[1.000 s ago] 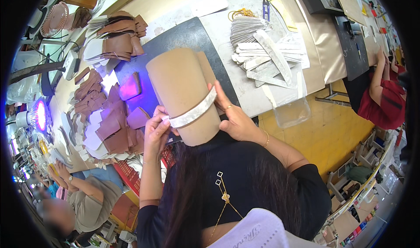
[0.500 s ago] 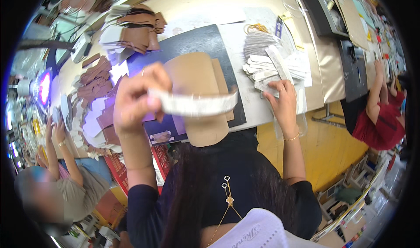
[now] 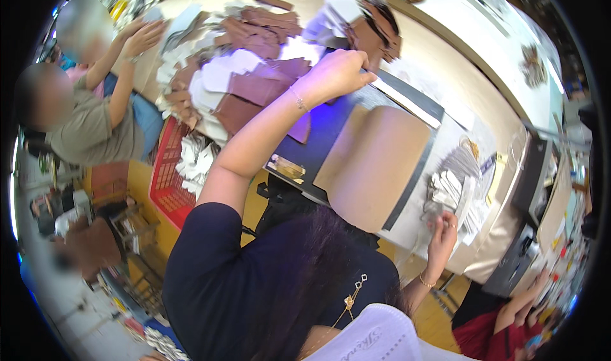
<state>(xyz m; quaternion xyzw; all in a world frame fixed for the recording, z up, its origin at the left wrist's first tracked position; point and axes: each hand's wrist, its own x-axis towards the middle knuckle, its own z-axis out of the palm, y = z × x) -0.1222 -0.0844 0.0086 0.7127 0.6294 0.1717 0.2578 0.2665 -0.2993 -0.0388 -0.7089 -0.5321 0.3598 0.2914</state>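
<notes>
My left hand (image 3: 340, 77) is over the far side of the dark cutting mat (image 3: 302, 146), fingers pinched at one end of a long white strip (image 3: 407, 103). That strip runs along the mat's far edge. Near the hand stands a stack of brown and white cut pieces (image 3: 369, 39). A curved tan sheet (image 3: 382, 163) covers the mat's middle. My right hand (image 3: 442, 230) is at the near end of a bundle of white strips (image 3: 447, 189), fingers curled together; what lies between them is too blurred to tell.
Brown and white cut pieces (image 3: 245, 84) are heaped on the table at left. Below them is a red basket (image 3: 170, 179) with white scraps. A black tray (image 3: 531, 176) stands at right. Co-workers sit at left (image 3: 102, 128) and at lower right (image 3: 493, 332).
My view has turned left. My left hand has carried the white strip from above the tan sheet to the mat's far edge. My right hand has drawn back to the bundle's near end.
</notes>
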